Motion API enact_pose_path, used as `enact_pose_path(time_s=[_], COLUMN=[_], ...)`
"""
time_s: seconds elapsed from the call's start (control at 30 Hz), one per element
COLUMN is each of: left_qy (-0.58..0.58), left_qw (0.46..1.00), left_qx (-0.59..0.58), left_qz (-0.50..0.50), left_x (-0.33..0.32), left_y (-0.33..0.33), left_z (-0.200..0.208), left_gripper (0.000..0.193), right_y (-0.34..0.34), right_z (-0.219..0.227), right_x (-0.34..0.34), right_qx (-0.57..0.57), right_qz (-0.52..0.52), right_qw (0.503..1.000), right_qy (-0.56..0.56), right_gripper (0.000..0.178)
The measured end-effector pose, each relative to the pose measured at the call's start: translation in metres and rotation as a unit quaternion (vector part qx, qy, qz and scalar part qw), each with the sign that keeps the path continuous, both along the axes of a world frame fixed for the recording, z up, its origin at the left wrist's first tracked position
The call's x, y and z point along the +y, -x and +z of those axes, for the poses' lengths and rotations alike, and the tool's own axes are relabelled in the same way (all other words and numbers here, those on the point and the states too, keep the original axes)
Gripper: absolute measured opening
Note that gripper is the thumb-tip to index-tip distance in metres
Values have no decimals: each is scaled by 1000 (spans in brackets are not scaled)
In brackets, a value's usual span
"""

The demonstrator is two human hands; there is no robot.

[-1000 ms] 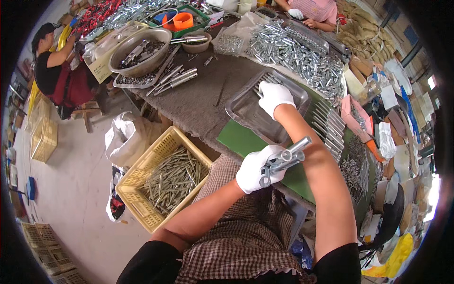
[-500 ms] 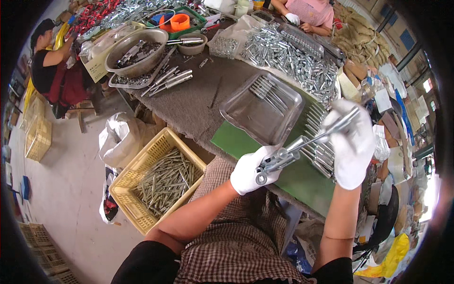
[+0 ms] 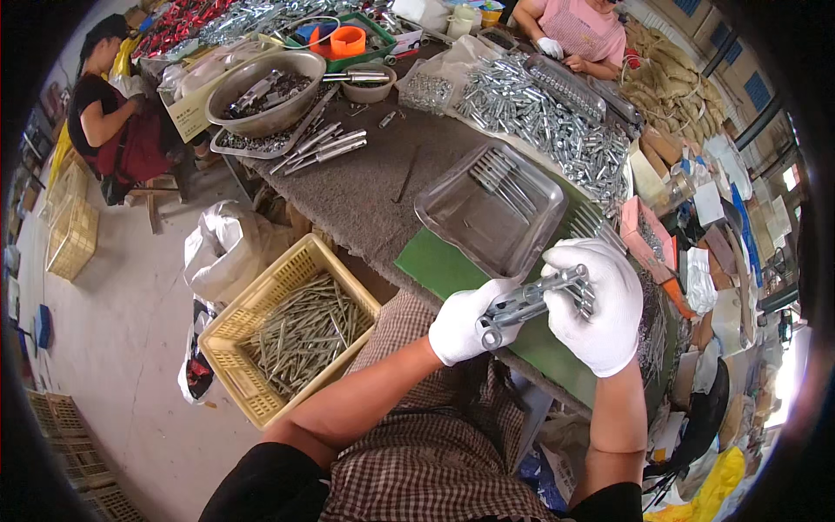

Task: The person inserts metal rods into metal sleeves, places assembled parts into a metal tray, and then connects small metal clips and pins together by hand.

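Observation:
My left hand [image 3: 461,324], in a white glove, is closed around a few shiny metal tubes [image 3: 515,306] whose round ends stick out. My right hand [image 3: 600,309], also gloved, has its fingers curled over the far ends of metal pieces [image 3: 581,291] beside the left hand's tubes. Its fingers partly hide them, so I cannot tell how the pieces join. Behind the right hand, thin metal rods [image 3: 590,222] lie on the green mat [image 3: 439,265], partly covered by that hand. A metal tray [image 3: 496,239] holds several rods with thicker ends [image 3: 504,178].
A yellow crate [image 3: 230,348] of metal rods stands lower left, beside a white sack [image 3: 222,248]. A metal bowl [image 3: 300,104], a pile of metal tubes [image 3: 548,117] and a pink box [image 3: 645,235] sit on the table. One person [image 3: 109,113] sits left; another [image 3: 578,35] works across the table.
My right hand has come down and in toward the left hand, its fingers now around metal pieces. The long rod it handled across the tubes no longer shows. The pink box has come into view.

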State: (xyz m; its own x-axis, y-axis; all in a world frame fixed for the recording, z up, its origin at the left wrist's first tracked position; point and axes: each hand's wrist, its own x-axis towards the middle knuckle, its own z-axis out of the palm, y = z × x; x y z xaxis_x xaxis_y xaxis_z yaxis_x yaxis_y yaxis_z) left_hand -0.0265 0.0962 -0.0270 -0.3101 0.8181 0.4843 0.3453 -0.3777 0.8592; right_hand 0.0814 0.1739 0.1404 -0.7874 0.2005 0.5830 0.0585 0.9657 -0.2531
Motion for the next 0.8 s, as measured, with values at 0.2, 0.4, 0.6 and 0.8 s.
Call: enact_pose_path(time_s=[0.2, 0.4, 0.6, 0.8], left_qy=[2, -35, -8, -28], left_qw=[1000, 999, 999, 998], left_qx=[-8, 6, -29, -19], left_qz=[-13, -37, -45, -50], left_x=[-5, -3, -4, 0], left_y=[4, 4, 5, 6], left_z=[7, 2, 7, 4], left_gripper=[57, 54, 50, 49], right_y=[2, 1, 48, 98], right_z=[0, 0, -46, -113], right_x=[3, 31, 101, 145], right_qx=[-63, -134, -85, -190], right_qz=[27, 144, -67, -253], right_qw=[998, 970, 958, 947], right_qy=[-7, 142, 265, 51], right_gripper=[32, 35, 19, 14])
